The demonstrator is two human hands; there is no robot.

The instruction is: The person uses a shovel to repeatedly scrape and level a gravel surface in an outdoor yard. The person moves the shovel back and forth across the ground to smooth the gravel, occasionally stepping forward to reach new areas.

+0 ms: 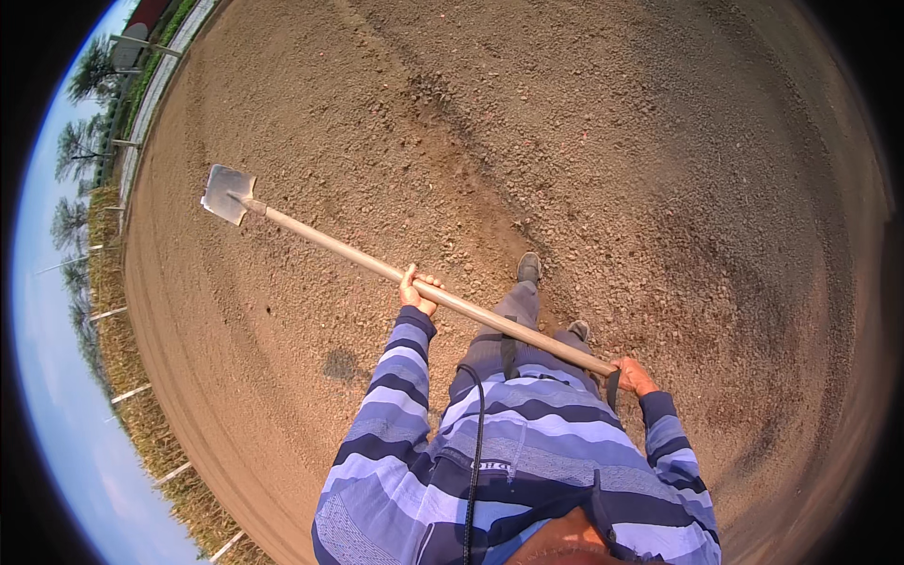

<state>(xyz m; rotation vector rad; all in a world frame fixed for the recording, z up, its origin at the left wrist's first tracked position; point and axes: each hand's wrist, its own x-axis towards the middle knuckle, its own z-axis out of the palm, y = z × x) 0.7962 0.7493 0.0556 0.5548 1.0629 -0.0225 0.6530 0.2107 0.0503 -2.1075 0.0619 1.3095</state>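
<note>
A long-handled shovel (445, 299) with a wooden shaft lies slantwise across the front of my body. Its flat metal blade (229, 194) is raised at the upper left, over the soil. My left hand (420, 289) grips the middle of the shaft, thumb up along it. At the end of the shaft, near my hip, my right hand (632, 375) is closed around the wood. A dark strap (612, 390) hangs beside that hand. Below the shaft show my legs and dark shoes (528, 268).
Loose, crumbly soil (339, 127) spreads all around, with a shallow furrow (466, 169) running away from my feet. At the far left stand pale posts (131, 394), dry plants (113, 282) and trees. A black cord (477, 452) hangs down my chest.
</note>
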